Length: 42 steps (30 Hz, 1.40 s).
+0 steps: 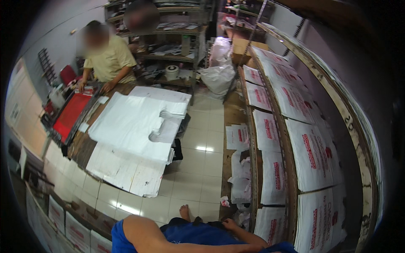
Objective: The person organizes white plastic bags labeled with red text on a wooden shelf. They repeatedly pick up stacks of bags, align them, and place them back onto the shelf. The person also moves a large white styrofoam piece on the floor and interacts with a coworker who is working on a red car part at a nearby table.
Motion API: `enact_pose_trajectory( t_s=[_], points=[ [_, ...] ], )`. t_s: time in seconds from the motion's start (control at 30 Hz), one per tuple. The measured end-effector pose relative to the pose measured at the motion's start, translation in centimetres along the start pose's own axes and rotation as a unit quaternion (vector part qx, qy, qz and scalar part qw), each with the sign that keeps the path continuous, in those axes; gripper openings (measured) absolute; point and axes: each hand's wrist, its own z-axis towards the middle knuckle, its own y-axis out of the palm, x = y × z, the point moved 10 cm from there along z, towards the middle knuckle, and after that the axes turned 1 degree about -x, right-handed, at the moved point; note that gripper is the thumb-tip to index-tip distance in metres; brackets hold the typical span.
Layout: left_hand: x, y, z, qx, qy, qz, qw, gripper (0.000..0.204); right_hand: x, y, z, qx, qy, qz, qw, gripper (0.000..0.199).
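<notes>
Printed white sheets [270, 221] with red lettering lie flat on the low rack [254, 177] at the person's right, nearest the right hand [230, 224]. Each sheet's long axis runs away from the person, along the rack toward the back of the room, and the red lines of print run the same way. More such sheets [310, 156] fill the upper tiers, lying in a row along the shelf.

The right hand rests low at the front end of the rack, just beside the nearest sheet; its fingers look loosely curled, gripping nothing that shows. The left hand is out of view; only an upper arm and blue sleeve [120, 238] show at the lower edge, so its state cannot be told. A bare foot [184, 209] stands on the tiled floor [198, 168].

Well apart, across the floor, a stack of plain white bags [135, 126] lies on the counter [82, 145], where another person [107, 59] works beside a red tray [69, 116].
</notes>
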Motion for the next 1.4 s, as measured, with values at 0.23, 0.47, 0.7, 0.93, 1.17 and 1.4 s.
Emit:
enact_pose_trajectory(
  t_s=[0.23,0.47,0.7,0.93,1.17,1.4],
  points=[
    [5.9,-0.8,-0.9,-0.034,0.095,0.151,0.983,0.03,0.1,0.9,0.1,-0.029,0.004,0.017,0.999,0.042],
    [-5.7,-9.5,-10.9,-0.04,-0.335,0.33,0.882,0.031,-2.1,0.6,2.6,-0.012,-0.037,0.019,0.999,0.043],
    [-7.9,-23.0,-34.9,0.156,-0.521,0.598,0.589,0.041,-5.5,-0.9,5.3,-0.084,-0.033,-0.111,0.99,0.057],
    [-9.6,-26.4,-43.3,0.259,-0.541,0.652,0.465,0.048,-10.5,-7.4,9.7,-0.059,-0.044,-0.159,0.984,0.049],
    [-10.8,-27.2,-41.9,0.257,-0.542,0.664,0.446,0.05,-17.8,-9.4,17.7,-0.017,-0.097,-0.083,0.992,0.048],
    [-10.4,-27.7,-41.9,0.271,-0.541,0.662,0.443,0.046,-31.0,-2.6,16.3,-0.099,-0.222,-0.149,0.959,0.043]
  ],
)
